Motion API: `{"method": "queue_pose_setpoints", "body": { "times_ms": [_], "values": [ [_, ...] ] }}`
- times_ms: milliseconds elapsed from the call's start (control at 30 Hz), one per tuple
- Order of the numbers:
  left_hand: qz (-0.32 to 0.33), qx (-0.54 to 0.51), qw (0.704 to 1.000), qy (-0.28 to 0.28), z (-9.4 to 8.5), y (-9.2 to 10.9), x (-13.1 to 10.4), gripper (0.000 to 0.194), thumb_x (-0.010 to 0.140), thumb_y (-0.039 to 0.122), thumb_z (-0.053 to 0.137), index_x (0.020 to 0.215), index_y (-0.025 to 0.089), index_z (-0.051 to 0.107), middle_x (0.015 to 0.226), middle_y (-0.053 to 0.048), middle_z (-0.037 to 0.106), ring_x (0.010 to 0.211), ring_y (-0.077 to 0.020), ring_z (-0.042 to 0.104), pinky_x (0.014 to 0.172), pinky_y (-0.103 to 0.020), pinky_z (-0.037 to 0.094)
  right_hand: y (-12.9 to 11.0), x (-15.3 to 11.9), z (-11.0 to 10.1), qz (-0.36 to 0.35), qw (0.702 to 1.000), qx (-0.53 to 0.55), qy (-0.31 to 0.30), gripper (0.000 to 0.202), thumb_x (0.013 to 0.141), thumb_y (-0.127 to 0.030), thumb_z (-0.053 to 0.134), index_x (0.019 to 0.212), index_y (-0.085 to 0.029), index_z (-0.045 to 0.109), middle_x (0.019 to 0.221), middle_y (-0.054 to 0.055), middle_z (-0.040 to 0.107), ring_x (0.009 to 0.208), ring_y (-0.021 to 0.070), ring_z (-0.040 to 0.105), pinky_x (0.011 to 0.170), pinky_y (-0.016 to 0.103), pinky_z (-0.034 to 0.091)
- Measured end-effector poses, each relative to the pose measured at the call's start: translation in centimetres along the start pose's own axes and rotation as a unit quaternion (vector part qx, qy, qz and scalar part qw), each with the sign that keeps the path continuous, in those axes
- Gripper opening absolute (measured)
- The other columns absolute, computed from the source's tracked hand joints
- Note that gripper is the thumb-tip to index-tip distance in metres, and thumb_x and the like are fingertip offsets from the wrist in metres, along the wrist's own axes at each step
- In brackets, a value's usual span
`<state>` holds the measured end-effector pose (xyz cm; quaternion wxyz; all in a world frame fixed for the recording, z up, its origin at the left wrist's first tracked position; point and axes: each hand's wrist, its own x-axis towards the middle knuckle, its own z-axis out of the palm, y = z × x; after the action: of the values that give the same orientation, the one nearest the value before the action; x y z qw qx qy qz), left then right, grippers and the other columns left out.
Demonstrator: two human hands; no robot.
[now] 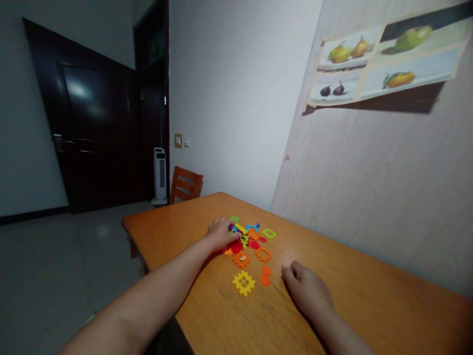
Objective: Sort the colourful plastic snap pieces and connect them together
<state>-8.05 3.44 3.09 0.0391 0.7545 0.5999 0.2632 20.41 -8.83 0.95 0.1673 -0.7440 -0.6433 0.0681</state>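
On the wooden table (207, 207) lies a small pile of colourful plastic building pieces (244, 240). My left hand (220, 232) reaches over the left side of that pile, thumb and fingers curled around purple and blue pieces; its fingertips are partly hidden. A yellow piece (241, 228) sticks out beside the fingers. Closed in a loose fist, my right hand (306, 286) rests on the tabletop right of the pieces, with nothing visible in it. Nearest to it are two round orange pieces (265, 276). A yellow toothed square (244, 283) lies closer to me.
An orange toothed frame (263, 254) and a green one (269, 233) lie flat at the pile's right. A wooden chair (185, 183) stands beyond the far table edge, near a white tower heater or fan (160, 172). The wall (354, 197) borders the table's right side.
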Motion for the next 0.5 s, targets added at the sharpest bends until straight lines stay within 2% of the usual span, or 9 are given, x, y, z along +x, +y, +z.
{"method": "queue_pose_setpoints", "body": {
  "times_ms": [67,167,333,433,500],
  "values": [
    [0.027,-0.056,0.998,0.026,0.2,0.4,0.5,0.040,0.084,0.053,0.061,0.108,0.021,0.070,0.109,-0.009,0.069,0.105,-0.0255,0.061,0.090,-0.033,0.046,0.1,0.1,0.1,-0.002,1.000,0.001,-0.003,0.041,0.096,-0.054,0.037,0.077,-0.025,0.058,0.080,0.005,0.072,0.077,0.0197,0.065,0.056,0.028,0.026],
    [0.047,-0.182,0.981,0.043,0.7,0.8,1.1,0.037,0.088,0.048,0.059,0.108,0.019,0.070,0.107,-0.008,0.070,0.103,-0.0224,0.062,0.090,-0.031,0.046,0.1,0.1,0.1,-0.001,1.000,0.001,-0.004,0.040,0.096,-0.053,0.038,0.077,-0.024,0.058,0.080,0.005,0.072,0.077,0.0196,0.065,0.056,0.028,0.026],
    [0.027,-0.389,0.920,0.044,0.6,1.2,1.2,0.052,0.091,0.061,0.048,0.107,0.016,0.068,0.104,-0.008,0.072,0.099,-0.0213,0.063,0.090,-0.032,0.048,0.0,-0.1,-0.2,0.003,1.000,0.003,-0.001,0.040,0.095,-0.054,0.038,0.077,-0.025,0.059,0.080,0.005,0.072,0.078,0.0201,0.065,0.057,0.028,0.026],
    [-0.002,-0.420,0.905,0.066,-0.6,0.8,0.9,0.058,0.093,0.065,0.041,0.109,0.016,0.067,0.115,-0.011,0.071,0.109,-0.0239,0.062,0.095,-0.035,0.047,0.0,-0.1,-0.2,0.000,1.000,0.002,0.002,0.042,0.095,-0.055,0.037,0.076,-0.025,0.058,0.079,0.005,0.072,0.077,0.0200,0.065,0.057,0.028,0.027],
    [-0.027,-0.395,0.915,0.079,-1.5,0.1,0.4,0.060,0.094,0.067,0.036,0.111,0.018,0.066,0.121,-0.012,0.069,0.114,-0.0257,0.060,0.099,-0.038,0.046,0.1,0.0,-0.2,-0.001,1.000,0.002,0.002,0.042,0.095,-0.056,0.037,0.076,-0.025,0.058,0.078,0.005,0.071,0.076,0.0198,0.064,0.057,0.028,0.026]
  ]
}}
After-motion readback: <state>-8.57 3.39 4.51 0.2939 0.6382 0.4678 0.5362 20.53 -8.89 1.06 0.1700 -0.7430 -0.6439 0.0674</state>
